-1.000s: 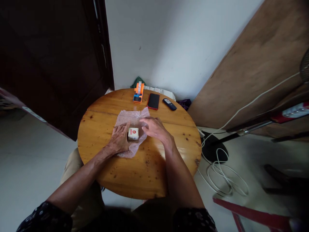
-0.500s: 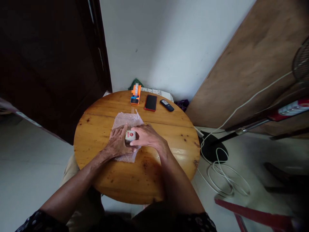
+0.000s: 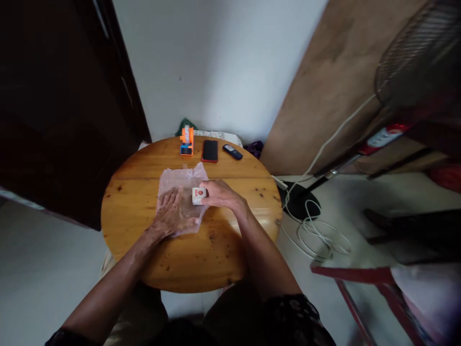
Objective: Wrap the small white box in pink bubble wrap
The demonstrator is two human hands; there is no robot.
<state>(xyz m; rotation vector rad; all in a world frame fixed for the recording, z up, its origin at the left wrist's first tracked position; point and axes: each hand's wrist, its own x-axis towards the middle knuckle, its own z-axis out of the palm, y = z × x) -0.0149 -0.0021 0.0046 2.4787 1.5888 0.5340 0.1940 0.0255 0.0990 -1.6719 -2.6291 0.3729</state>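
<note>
A small white box (image 3: 199, 195) with a red mark on top is gripped at its right side between the thumb and fingers of my right hand (image 3: 220, 194). Under it, a sheet of bubble wrap (image 3: 180, 179) lies on the round wooden table (image 3: 144, 163). My left hand (image 3: 172, 211) rests flat on the left part of the wrap, fingers spread, a short way from the box and holding nothing.
An orange and blue tape dispenser (image 3: 187, 141), a dark phone with a red edge (image 3: 210, 151) and a black handset (image 3: 232, 152) line the table's far side. On the right stand a fan (image 3: 414, 57) and a red chair frame (image 3: 353, 274), with a coiled white cable (image 3: 324, 235) on the floor.
My left hand has come away from the box, which my right hand has shifted to the right over the wrap. The whole view has also turned to the right.
</note>
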